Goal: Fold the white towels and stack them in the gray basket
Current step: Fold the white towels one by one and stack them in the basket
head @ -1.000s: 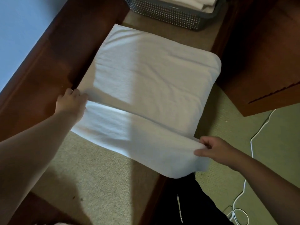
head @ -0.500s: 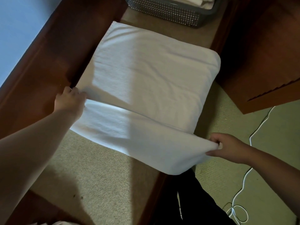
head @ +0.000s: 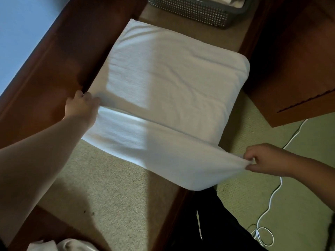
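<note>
A white towel point(head: 172, 91) lies spread on a beige padded bench top, its near edge turned up into a fold. My left hand point(head: 80, 107) grips the towel's near left corner beside the wooden rail. My right hand point(head: 266, 160) pinches the near right corner, pulled out past the bench's right edge and stretching the flap taut. The gray perforated basket point(head: 195, 13) stands at the far end of the bench, with folded white towels point(head: 233, 0) showing inside at the top edge of the frame.
Dark wooden rails point(head: 59, 57) run along both sides of the bench. A wooden cabinet point(head: 297, 66) stands on the right. A white cable point(head: 272, 198) trails over the green carpet. More white cloth point(head: 61, 245) shows at the bottom left.
My right hand has drawn its corner further right and slightly down, tightening the flap. My left hand has stayed by the left rail, holding its corner.
</note>
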A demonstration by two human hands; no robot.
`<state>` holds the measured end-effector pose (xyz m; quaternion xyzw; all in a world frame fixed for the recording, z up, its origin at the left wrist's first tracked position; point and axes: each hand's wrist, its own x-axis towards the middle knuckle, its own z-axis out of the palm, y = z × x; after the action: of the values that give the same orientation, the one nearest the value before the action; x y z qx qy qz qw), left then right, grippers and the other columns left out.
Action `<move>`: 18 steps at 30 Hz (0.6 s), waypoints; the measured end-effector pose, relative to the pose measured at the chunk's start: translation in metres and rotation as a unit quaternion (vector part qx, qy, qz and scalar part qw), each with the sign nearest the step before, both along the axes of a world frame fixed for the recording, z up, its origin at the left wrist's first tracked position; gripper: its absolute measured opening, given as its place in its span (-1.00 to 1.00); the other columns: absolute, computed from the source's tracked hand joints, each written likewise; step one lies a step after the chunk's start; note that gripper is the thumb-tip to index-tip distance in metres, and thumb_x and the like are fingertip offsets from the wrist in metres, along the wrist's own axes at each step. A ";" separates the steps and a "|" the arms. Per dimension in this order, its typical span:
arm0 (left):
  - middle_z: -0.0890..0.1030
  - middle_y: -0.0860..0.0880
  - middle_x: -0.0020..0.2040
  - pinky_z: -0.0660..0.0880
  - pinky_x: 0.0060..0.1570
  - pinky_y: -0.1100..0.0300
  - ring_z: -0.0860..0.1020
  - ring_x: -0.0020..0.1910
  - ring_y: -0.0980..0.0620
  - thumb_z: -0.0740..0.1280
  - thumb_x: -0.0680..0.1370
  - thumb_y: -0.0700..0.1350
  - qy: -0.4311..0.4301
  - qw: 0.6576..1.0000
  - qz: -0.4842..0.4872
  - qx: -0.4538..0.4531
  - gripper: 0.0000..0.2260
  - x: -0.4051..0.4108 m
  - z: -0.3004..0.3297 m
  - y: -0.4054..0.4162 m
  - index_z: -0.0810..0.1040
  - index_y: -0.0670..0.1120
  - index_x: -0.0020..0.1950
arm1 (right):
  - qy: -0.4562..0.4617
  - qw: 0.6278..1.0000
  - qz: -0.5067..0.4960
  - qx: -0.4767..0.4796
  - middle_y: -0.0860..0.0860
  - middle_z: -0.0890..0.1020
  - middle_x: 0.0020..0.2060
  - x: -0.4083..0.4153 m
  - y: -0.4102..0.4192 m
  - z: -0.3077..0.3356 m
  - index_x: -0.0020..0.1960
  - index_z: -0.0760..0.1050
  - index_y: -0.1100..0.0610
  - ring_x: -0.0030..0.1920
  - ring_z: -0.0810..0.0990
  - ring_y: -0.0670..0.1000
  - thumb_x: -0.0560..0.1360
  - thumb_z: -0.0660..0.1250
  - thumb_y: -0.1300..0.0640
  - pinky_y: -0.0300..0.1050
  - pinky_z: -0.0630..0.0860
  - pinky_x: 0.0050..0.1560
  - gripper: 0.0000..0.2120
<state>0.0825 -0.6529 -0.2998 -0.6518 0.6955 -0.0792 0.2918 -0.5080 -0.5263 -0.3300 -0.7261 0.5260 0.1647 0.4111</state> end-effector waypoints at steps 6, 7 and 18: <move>0.55 -0.12 0.08 0.39 -0.15 -0.02 0.46 0.11 -0.19 0.40 0.57 -0.10 -0.020 1.000 -0.004 0.010 -0.79 0.000 0.005 -0.002 0.56 -0.05 0.19 | 0.031 0.981 0.179 0.066 -0.10 0.50 -0.33 0.033 -0.001 0.021 -0.23 0.39 -0.16 -0.30 0.48 -0.12 0.33 0.29 0.11 -0.14 0.36 -0.30 -0.82; 0.55 -0.12 0.08 0.39 -0.14 -0.01 0.46 0.12 -0.19 0.39 0.57 -0.09 -0.023 1.000 -0.003 0.010 -0.79 -0.001 0.006 -0.002 0.56 -0.05 0.20 | 0.020 0.980 0.183 0.079 -0.11 0.51 -0.32 0.036 -0.001 0.025 -0.21 0.39 -0.17 -0.30 0.47 -0.12 0.36 0.28 0.14 -0.14 0.35 -0.30 -0.80; 0.55 -0.13 0.13 0.45 -0.04 -0.04 0.44 0.19 -0.21 0.38 0.59 -0.11 0.005 1.000 0.020 0.021 -0.77 -0.008 0.005 -0.001 0.54 -0.04 0.24 | 0.049 0.979 0.186 -0.066 -0.28 0.42 -0.15 -0.018 -0.020 0.023 -0.03 0.43 -0.45 -0.05 0.42 -0.23 0.45 0.27 -0.26 -0.08 0.54 -0.10 -0.89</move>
<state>0.0746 -0.6544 -0.2951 -0.6594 0.6856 -0.0556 0.3035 -0.5260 -0.5461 -0.3072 -0.8278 0.4113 0.2384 0.2978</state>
